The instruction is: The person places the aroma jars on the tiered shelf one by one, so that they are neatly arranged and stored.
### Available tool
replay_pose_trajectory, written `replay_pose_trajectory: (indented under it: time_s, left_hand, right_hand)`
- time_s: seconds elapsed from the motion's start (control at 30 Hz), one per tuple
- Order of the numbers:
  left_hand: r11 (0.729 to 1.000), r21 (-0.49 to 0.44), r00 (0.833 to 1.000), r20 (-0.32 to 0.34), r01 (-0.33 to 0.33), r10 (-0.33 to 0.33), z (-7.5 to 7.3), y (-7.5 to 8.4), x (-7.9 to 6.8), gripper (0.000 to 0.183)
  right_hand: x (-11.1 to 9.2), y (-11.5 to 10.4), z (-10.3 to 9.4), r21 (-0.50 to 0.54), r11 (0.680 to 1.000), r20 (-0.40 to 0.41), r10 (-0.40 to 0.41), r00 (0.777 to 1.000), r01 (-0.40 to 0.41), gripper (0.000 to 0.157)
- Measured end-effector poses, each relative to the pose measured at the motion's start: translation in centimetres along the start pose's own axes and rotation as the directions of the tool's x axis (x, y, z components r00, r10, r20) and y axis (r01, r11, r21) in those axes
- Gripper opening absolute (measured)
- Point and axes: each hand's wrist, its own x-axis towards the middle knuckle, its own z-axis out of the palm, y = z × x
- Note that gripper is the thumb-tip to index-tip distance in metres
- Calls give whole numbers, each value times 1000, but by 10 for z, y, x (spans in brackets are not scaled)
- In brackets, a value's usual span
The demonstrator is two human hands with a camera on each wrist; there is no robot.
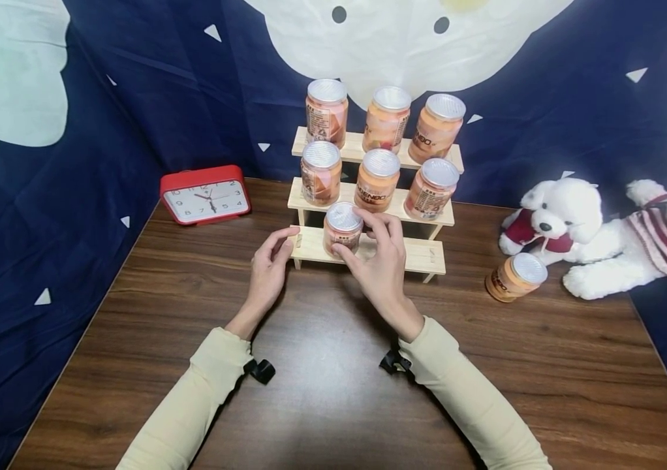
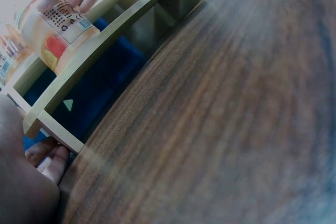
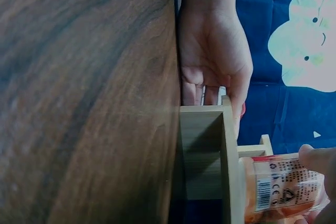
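Observation:
My right hand (image 1: 385, 267) grips a fruit jar (image 1: 333, 243) with a silver lid. Its thumb is on the near side and its fingers are on the right and top edge. This jar stands upright on the left part of the lowest tier (image 1: 310, 245) of a stepped wooden display stand. At that tier's left end, my left hand (image 1: 267, 271) holds the board and leg; in the left wrist view, curled fingertips (image 2: 52, 163) show beside the leg. The right wrist view shows the gripped jar's printed label (image 3: 278, 187) and barcode.
Three similar jars stand on the middle tier (image 1: 348, 190) and three on the top tier (image 1: 357, 145). A red clock (image 1: 207, 196) sits at the back left. To the right are another jar (image 1: 512, 279) and two white plush dogs (image 1: 568, 209). Dark blue cloth hangs behind.

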Motion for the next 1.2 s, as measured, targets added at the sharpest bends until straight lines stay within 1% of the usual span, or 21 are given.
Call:
replay_pose_trajectory:
  time_s: [0.1,0.17,0.23,0.27,0.37,0.5,0.57,0.73,0.8,0.87,0.93,1.0,1.07,1.13,1.2]
  left_hand:
    - [1000,5,1000,0,0,0,-1,-3,1,26]
    - [1000,-5,1000,5,11,-11,-2,-6,2,27]
    - [1000,-13,1000,11,24,-24,-2,-11,3,27]
    - [1000,-3,1000,13,28,-28,-3,-15,5,26]
    - [999,-13,999,26,42,-42,-5,-28,9,25]
    - [998,-33,998,43,46,-45,-6,-37,11,25]
    - [998,-36,998,44,51,-49,-6,-35,11,25]
    - [1000,-7,999,34,24,-24,-6,-29,9,26]
    - [1000,5,999,29,27,-27,-6,-25,8,27]
    - [999,-4,998,21,53,-53,-4,-20,6,26]
    - [998,3,998,13,57,-57,-3,-16,5,26]
    - [999,-6,999,7,44,-44,-2,-8,2,26]
    - [1000,-8,1000,9,16,-16,-1,-2,0,27]
    - [1000,-6,1000,9,-7,7,0,1,-1,28]
    - [1000,-9,1000,6,9,-9,-1,-5,1,27]
  right_hand:
    - [0,-3,-3,4,1000,-6,-5,1000,5,70]
    - [0,-5,-6,11,1000,-10,-6,1000,6,69]
    - [-2,-7,-10,29,1000,-13,-9,1000,9,68]
    - [-3,-7,-12,37,999,-14,-10,1000,11,66]
    - [-5,-8,-20,51,999,-11,-18,1000,19,63]
    - [-7,-8,-31,42,999,-12,-15,1000,16,61]
    - [-9,-7,-35,35,999,-22,-12,1000,12,60]
    - [-14,-1,-45,33,999,-48,-11,999,12,58]
    - [-15,1,-50,39,999,-54,-3,999,5,57]
    - [-17,3,-55,47,999,-61,9,998,-6,54]
    - [-18,5,-61,48,999,-63,19,998,-16,52]
    - [-20,7,-66,46,999,-69,30,997,-26,52]
    - [-20,8,-72,54,998,-85,38,996,-34,51]
    - [-20,9,-77,60,997,-102,44,994,-38,50]
    - [-20,11,-81,80,996,-121,51,991,-41,50]
